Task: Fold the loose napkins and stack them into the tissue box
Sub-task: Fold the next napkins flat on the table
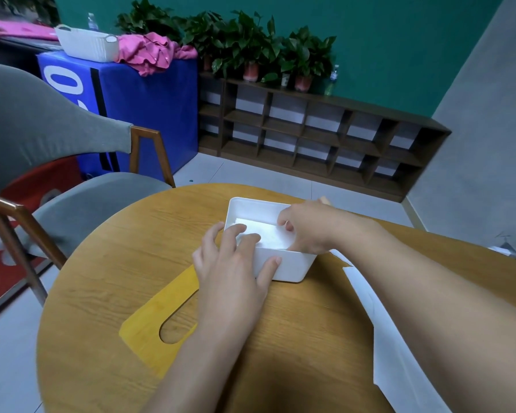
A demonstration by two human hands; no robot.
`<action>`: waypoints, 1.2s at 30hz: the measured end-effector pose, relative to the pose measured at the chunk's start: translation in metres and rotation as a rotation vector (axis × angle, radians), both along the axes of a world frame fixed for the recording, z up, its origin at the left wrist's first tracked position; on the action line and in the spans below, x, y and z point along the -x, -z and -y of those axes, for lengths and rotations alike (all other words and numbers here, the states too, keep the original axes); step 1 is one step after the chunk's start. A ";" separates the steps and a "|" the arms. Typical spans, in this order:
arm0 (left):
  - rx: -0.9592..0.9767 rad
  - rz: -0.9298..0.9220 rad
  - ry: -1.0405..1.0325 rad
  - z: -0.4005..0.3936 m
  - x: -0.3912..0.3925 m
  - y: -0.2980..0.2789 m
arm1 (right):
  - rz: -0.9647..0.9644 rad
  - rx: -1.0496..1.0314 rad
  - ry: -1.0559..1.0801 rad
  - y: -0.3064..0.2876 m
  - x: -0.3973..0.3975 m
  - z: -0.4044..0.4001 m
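The left hand (233, 263) was seen spread over the near-left corner of the white tissue box (283, 268), fingers nearly straight: three fingertips were laid over the rim onto the folded napkin (268, 234) inside, while the thumb was pressed against the outer front wall. Nothing was gripped by it. The right hand (310, 228) was reached into the box from the right side, its fingers curled down onto the napkin's right edge; whether the napkin was pinched or only pressed could not be told. The napkin was observed lying flat in the box.

A wooden lid (158, 317) with an oval slot was noted flat on the table, to the left of the box and partly hidden under the left forearm. Loose white napkins (399, 362) were recorded on the table at the right, partly covered by the right forearm.

The table (108, 263) was round and wood-grained. A grey chair (42, 135) stood at its left. A dark low shelf (310, 135) carrying potted plants (251, 46) was set against a green wall; a white basket (85, 44) and pink cloth (152, 52) were noted on a blue block.
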State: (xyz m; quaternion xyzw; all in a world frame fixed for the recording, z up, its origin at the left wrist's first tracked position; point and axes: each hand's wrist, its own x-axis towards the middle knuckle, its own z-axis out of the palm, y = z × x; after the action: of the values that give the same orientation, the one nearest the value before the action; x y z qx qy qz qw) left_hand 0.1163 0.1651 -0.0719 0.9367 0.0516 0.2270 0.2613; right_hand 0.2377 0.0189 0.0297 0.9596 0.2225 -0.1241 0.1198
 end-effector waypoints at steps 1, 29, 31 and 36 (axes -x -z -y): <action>0.004 0.004 -0.002 0.000 0.000 0.000 | -0.005 -0.026 -0.001 0.002 -0.001 0.001; 0.156 0.228 0.334 0.086 0.069 -0.003 | 0.240 -0.881 0.341 0.039 0.174 0.136; 0.185 0.169 0.359 0.094 0.074 0.001 | 0.233 -0.889 0.380 0.049 0.186 0.144; 0.190 0.049 0.422 0.109 0.079 0.014 | 0.220 -0.868 0.436 0.069 0.203 0.162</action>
State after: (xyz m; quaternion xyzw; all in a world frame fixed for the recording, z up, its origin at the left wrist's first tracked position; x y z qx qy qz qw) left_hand 0.0375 0.0563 -0.0856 0.8922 -0.1307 0.1844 0.3911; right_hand 0.0343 -0.1429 -0.0392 0.9526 0.0340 0.0599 -0.2964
